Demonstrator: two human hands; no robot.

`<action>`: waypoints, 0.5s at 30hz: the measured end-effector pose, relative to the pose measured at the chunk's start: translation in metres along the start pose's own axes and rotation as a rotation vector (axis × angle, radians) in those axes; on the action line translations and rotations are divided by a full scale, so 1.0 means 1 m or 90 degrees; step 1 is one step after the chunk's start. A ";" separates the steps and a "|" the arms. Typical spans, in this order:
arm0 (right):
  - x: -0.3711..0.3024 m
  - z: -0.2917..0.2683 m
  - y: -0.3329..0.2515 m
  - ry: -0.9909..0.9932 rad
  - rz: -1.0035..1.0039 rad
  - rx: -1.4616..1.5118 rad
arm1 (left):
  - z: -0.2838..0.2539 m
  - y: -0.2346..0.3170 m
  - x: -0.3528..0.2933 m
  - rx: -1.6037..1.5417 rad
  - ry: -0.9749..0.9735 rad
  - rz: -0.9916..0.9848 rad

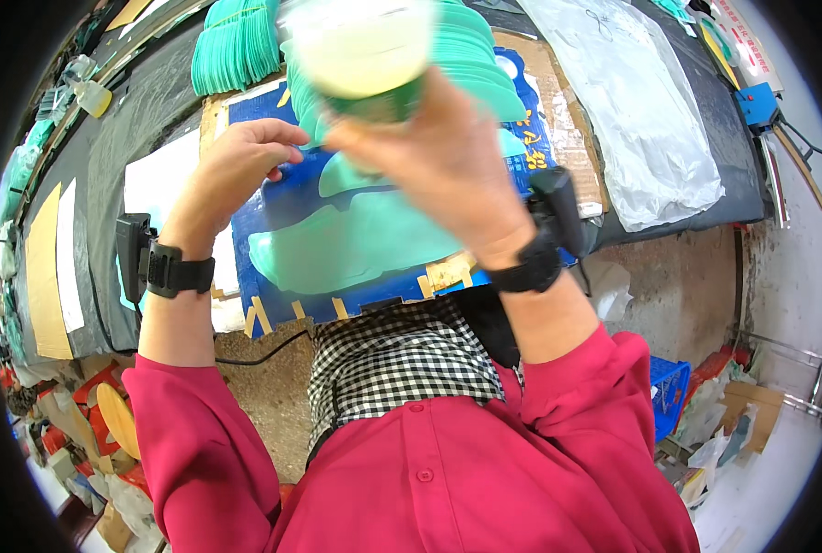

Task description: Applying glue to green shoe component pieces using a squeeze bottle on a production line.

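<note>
Raised over the table, a blurred tub-like container (360,46), whitish and pale yellow with a dark green band, is gripped in my right hand (452,152). My left hand (250,152) hovers left of it, fingers loosely bent and apart, with nothing visible in them. Below both hands is a blue board (282,207) with thin, shaped green sheets (356,244) lying flat on it. Behind the container rises a fanned stack of green sheets (471,60), partly hidden. Another green stack (236,51) stands at the far left of the board.
Tan tape strips (339,308) line the board's near edge. Clear plastic sheeting (628,111) covers the table's right side. Cardboard strips (47,267) and a small bottle (91,97) lie at left. A blue crate (671,396) sits on the floor at right, beside bags and cardboard.
</note>
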State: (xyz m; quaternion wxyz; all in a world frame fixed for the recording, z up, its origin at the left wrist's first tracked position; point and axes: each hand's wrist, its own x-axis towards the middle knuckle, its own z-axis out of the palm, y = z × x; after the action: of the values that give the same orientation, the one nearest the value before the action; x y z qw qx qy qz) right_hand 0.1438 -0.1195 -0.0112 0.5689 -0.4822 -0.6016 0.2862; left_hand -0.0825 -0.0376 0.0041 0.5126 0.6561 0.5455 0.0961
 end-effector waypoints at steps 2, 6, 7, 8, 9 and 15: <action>0.002 -0.035 0.009 -0.013 -0.038 -0.035 | 0.009 0.000 -0.002 0.005 0.016 0.031; -0.007 -0.099 0.003 0.111 0.073 -0.136 | 0.030 -0.005 0.004 0.191 0.050 0.150; -0.010 -0.113 0.002 0.138 0.077 -0.162 | 0.039 -0.002 0.004 0.257 0.081 0.173; -0.013 -0.124 0.002 0.166 0.081 -0.187 | 0.048 0.001 0.003 0.324 0.113 0.196; -0.018 -0.137 0.005 0.171 0.080 -0.190 | 0.055 0.004 0.002 0.343 0.117 0.193; -0.040 -0.155 -0.002 0.337 0.118 0.122 | 0.077 0.009 0.004 0.428 0.187 0.205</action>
State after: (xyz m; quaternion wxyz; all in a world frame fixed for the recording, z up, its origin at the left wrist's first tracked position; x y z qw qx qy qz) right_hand 0.2875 -0.1884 0.0030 0.7203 -0.5371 -0.3558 0.2572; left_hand -0.0227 -0.0764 -0.0257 0.1644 0.8434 0.5045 0.0840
